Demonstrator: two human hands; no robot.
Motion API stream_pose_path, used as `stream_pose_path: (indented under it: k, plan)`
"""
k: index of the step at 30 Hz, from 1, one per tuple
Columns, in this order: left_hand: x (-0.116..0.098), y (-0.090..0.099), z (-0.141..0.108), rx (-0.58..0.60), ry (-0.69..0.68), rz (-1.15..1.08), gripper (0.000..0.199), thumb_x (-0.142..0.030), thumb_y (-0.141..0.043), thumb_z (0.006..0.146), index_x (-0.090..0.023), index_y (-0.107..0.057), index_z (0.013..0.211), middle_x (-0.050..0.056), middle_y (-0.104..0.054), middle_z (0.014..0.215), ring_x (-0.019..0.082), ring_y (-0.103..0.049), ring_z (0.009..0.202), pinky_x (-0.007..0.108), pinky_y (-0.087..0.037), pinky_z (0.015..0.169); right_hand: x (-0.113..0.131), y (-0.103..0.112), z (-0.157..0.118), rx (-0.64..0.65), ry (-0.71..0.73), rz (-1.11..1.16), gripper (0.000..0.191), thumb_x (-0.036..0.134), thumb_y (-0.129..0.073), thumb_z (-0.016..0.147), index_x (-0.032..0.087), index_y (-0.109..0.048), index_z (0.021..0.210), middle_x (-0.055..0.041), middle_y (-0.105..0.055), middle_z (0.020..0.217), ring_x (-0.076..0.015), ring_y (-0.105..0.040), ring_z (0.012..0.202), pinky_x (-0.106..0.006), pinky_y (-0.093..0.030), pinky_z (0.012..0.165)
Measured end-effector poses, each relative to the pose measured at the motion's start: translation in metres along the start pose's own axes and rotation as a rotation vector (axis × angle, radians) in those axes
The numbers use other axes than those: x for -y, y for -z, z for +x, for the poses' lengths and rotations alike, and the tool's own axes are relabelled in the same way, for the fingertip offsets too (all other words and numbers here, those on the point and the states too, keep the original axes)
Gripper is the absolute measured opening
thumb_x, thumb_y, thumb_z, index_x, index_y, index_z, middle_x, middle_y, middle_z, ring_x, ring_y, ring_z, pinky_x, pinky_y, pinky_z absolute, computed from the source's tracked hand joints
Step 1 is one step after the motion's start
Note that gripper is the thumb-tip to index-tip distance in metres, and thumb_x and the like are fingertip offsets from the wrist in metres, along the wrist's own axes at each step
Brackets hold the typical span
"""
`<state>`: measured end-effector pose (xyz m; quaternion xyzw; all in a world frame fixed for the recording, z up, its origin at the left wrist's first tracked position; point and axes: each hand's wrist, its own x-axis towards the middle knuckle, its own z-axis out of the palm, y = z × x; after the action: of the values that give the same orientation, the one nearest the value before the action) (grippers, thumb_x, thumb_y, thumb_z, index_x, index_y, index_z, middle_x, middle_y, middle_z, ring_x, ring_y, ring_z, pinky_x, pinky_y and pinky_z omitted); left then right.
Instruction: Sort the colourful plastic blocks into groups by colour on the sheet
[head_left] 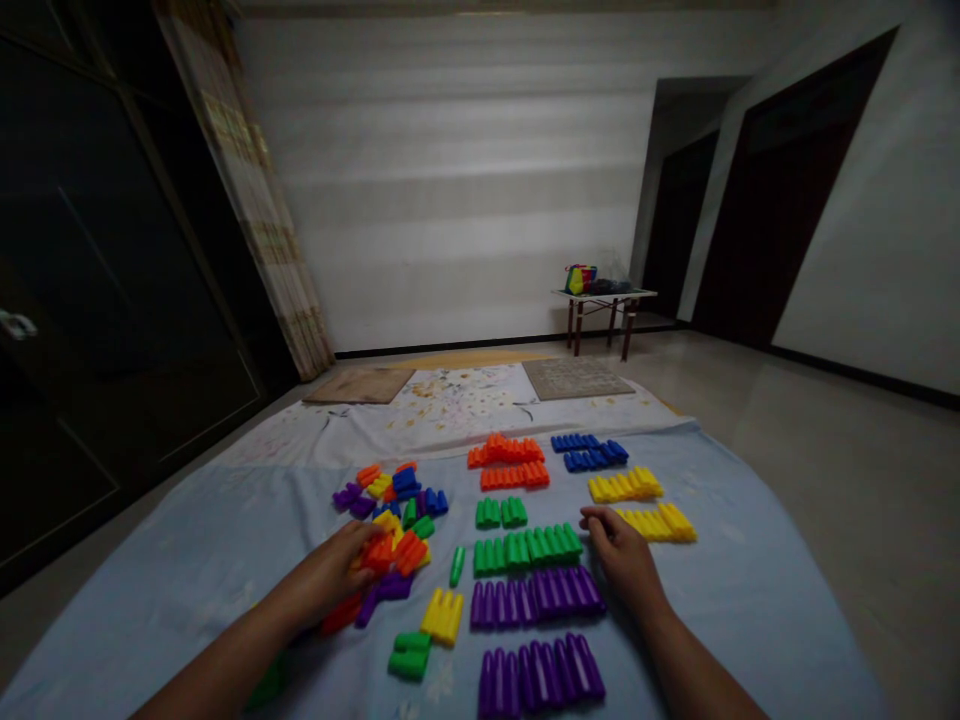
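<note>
My left hand reaches into a mixed pile of finger-shaped plastic pieces, its thumb and fingers closed around an orange piece. Purple pieces lie just below those fingers. On the right, my right hand rests with curled fingers between the green row and the yellow rows; nothing shows in it. Two purple rows lie nearer to me. Orange rows and blue rows are farther back. A lone green piece, a yellow group and a green group sit between pile and rows.
A light blue flowered cloth covers the table. Two mats lie at its far end. Beyond stands a small side table with a colourful bag. A curtain and dark cabinet are at left.
</note>
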<state>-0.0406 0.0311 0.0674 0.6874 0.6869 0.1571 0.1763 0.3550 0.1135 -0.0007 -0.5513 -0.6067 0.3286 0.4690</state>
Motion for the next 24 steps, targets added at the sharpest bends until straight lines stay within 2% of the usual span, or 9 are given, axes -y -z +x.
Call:
stream_pose_path:
  k: [6, 8, 11, 14, 17, 20, 24]
  plan:
    - [0.002, 0.0, 0.003, 0.016, 0.031, 0.001, 0.048, -0.04, -0.057, 0.066, -0.021, -0.059, 0.11, 0.005, -0.062, 0.111, 0.024, -0.057, 0.1, 0.034, -0.042, 0.09, 0.002, 0.0, 0.0, -0.009, 0.002, 0.014, 0.032, 0.038, -0.045, 0.078, 0.017, -0.063, 0.092, -0.0066, -0.069, 0.083, -0.0202, -0.064, 0.083, -0.031, -0.048, 0.077]
    - [-0.007, 0.004, 0.003, 0.022, 0.058, -0.018, 0.054, -0.043, -0.059, 0.063, -0.02, -0.057, 0.112, 0.005, -0.063, 0.106, 0.024, -0.058, 0.095, 0.033, -0.044, 0.086, 0.004, 0.0, -0.001, -0.014, 0.003, 0.019, 0.031, 0.039, -0.045, 0.078, 0.017, -0.063, 0.091, -0.0064, -0.069, 0.083, -0.0202, -0.064, 0.083, -0.03, -0.048, 0.077]
    - [-0.031, 0.012, 0.015, 0.02, 0.067, -0.055, 0.057, -0.048, -0.061, 0.062, -0.018, -0.057, 0.11, 0.005, -0.064, 0.096, 0.022, -0.059, 0.089, 0.033, -0.046, 0.082, 0.006, -0.001, -0.002, -0.026, 0.002, 0.033, 0.032, 0.038, -0.045, 0.078, 0.017, -0.064, 0.091, -0.0062, -0.069, 0.083, -0.0202, -0.064, 0.083, -0.03, -0.048, 0.077]
    - [-0.065, 0.018, 0.044, -0.019, -0.022, -0.086, 0.051, -0.047, -0.06, 0.064, -0.018, -0.057, 0.106, 0.004, -0.063, 0.096, 0.021, -0.058, 0.089, 0.033, -0.046, 0.083, 0.006, -0.002, -0.001, -0.043, -0.006, 0.051, 0.032, 0.039, -0.045, 0.077, 0.017, -0.065, 0.09, -0.0062, -0.069, 0.082, -0.0203, -0.064, 0.081, -0.03, -0.048, 0.076]
    - [-0.103, 0.013, 0.088, -0.11, -0.137, -0.032, 0.047, -0.045, -0.057, 0.069, -0.018, -0.055, 0.108, 0.006, -0.061, 0.103, 0.021, -0.058, 0.094, 0.032, -0.046, 0.083, 0.008, -0.002, -0.001, -0.049, -0.018, 0.053, 0.033, 0.041, -0.046, 0.077, 0.017, -0.066, 0.088, -0.0056, -0.069, 0.08, -0.0199, -0.064, 0.079, -0.029, -0.049, 0.074]
    - [-0.138, -0.002, 0.131, -0.189, -0.192, 0.112, 0.045, -0.035, -0.054, 0.072, -0.017, -0.051, 0.113, 0.008, -0.058, 0.113, 0.02, -0.054, 0.104, 0.031, -0.041, 0.088, 0.009, -0.003, 0.0, -0.045, -0.018, 0.054, 0.033, 0.04, -0.045, 0.078, 0.017, -0.065, 0.088, -0.0055, -0.069, 0.08, -0.0194, -0.064, 0.078, -0.028, -0.048, 0.073]
    - [-0.172, -0.03, 0.173, -0.18, -0.199, 0.206, 0.042, -0.028, -0.055, 0.071, -0.02, -0.053, 0.113, 0.007, -0.059, 0.115, 0.025, -0.05, 0.109, 0.04, -0.034, 0.093, 0.011, -0.004, -0.001, -0.062, -0.015, 0.071, 0.033, 0.039, -0.043, 0.08, 0.016, -0.065, 0.088, -0.006, -0.068, 0.08, -0.0195, -0.063, 0.079, -0.028, -0.048, 0.072]
